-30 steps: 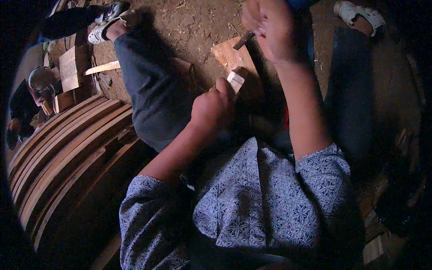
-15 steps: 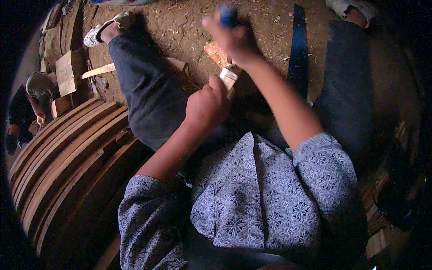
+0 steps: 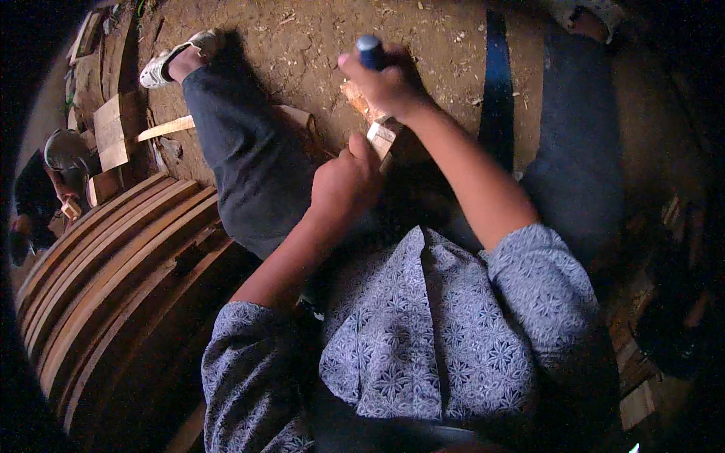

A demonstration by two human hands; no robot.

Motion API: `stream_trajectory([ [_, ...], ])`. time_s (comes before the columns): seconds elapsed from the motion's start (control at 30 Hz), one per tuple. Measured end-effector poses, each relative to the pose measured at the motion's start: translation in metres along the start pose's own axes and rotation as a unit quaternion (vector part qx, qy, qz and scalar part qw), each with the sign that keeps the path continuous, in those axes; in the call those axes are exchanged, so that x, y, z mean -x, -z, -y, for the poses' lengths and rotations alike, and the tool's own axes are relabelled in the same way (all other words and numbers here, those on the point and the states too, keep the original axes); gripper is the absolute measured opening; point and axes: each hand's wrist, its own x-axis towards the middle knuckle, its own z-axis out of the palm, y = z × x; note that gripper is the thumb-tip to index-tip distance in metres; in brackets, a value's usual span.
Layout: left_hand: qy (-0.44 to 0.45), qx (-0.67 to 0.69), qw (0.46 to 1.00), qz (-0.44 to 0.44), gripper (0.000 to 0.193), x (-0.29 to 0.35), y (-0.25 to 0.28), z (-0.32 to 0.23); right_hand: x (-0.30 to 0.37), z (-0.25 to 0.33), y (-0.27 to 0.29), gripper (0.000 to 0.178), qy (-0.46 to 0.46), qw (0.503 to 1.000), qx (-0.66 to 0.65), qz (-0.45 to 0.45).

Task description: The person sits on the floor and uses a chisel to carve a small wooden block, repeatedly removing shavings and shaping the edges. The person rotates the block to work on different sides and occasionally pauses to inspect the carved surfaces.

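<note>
L hand (image 3: 343, 181): fingers curled tight round squared wood stick (image 3: 381, 137), thumb up along it; stick's pale end pokes out above the fist.
R hand (image 3: 396, 83): fist round blue-handled tool (image 3: 370, 51), handle's rounded butt showing up top; working end hidden under the fist, can't tell its exact kind.
Stick: btwn the hands, in front of the torso, tilted, upper end just below R fist; contact w/ tool can't be told.
Wood block (image 3: 353, 97): orange-brown, rough, partly hidden behind R hand.
Clothes: floral-print shirt (image 3: 393, 355), sleeves ending abt the elbows; dk trousers (image 3: 245, 151), legs spread either side of the work.
Shoe (image 3: 162, 68): pale slip-on, L foot, upper L.
Floor (image 3: 302, 49): brown dirt w/ scattered wood chips.
L side: long wooden slats (image 3: 113, 264) lying side by side, look curved (lens); pale board (image 3: 112, 132) beyond, thin wood strip (image 3: 168, 127) nr L shin.
Far L: co-worker's hand (image 3: 66, 195) w/ small pale wood piece (image 3: 71, 209).
</note>
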Motion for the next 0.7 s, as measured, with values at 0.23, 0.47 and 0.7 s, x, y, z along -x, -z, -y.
stream_trajectory([
  [0.23, 0.009, 0.003, 1.000, -0.013, 0.023, -0.001, 0.004, -0.001, -0.022, 0.019, 0.029, 0.028, 0.070, 0.957, -0.242, 0.144],
  [0.47, 0.012, 0.009, 1.000, -0.008, 0.022, 0.001, 0.000, -0.002, -0.011, 0.011, 0.014, 0.030, -0.047, 0.984, -0.170, -0.033],
  [0.7, -0.014, 0.003, 0.999, -0.038, 0.024, -0.003, -0.002, -0.002, 0.011, -0.008, 0.008, 0.025, -0.016, 1.000, 0.017, -0.007],
])
